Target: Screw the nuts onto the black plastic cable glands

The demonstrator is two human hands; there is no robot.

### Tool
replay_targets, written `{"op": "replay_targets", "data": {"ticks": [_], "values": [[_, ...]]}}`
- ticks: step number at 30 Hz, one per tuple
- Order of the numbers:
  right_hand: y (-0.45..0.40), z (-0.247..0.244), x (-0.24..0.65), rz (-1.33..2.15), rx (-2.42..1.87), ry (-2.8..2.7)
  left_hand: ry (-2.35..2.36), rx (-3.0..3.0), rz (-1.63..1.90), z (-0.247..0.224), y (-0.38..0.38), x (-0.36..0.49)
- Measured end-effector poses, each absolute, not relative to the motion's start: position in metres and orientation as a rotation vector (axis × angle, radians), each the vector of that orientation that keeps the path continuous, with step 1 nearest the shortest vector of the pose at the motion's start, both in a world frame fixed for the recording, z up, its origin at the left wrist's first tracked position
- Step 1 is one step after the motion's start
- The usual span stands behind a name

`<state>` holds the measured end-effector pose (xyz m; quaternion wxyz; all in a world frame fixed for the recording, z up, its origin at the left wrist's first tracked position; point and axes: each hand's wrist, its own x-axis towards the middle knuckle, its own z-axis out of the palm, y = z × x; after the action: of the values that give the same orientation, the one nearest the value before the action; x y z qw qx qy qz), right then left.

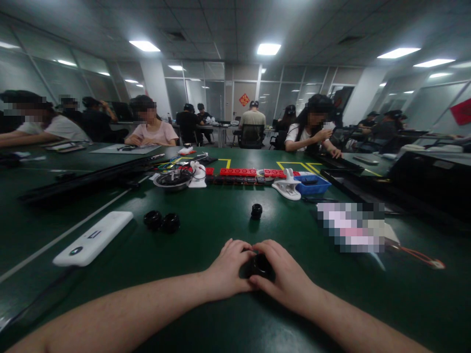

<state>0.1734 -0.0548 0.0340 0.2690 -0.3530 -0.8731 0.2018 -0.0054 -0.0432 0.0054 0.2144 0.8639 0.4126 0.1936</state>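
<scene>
Both my hands rest near the table's front, curved around a black ring-shaped part (261, 265). My right hand (286, 274) has its fingers over the far side of the part and its thumb at the near side. My left hand (230, 270) is just left of the part, its fingertips and thumb meeting my right hand's; whether it touches the part is unclear. Farther up the green table (213, 220) stands a similar black part (256, 211). Two more lie side by side to the left, one black part (152, 220) and another (171, 222).
A white device (97, 238) with a cable lies left. Across the middle sit a metal bowl (172, 179), white clamps (287, 186), red strips (238, 172) and a blue bin (312, 184). A blurred-out item (349, 228) lies right. Several people sit beyond.
</scene>
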Motion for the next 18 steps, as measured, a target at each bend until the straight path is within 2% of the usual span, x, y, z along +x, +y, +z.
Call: {"op": "replay_targets", "data": {"ticks": [5,12,18], "values": [[-0.0583,0.0389,0.1747,0.653,-0.727,-2.383,1.167,2.376,0.535,0.0073,-0.0436,-0.0046],[-0.0540,0.0348,0.1736,0.476,-1.038,-2.328,1.143,2.393,0.527,0.0033,-0.0419,-0.0062],[-0.0575,0.0397,0.1744,0.651,-0.787,-2.370,1.158,2.388,0.531,0.0077,-0.0437,-0.0053]]}}
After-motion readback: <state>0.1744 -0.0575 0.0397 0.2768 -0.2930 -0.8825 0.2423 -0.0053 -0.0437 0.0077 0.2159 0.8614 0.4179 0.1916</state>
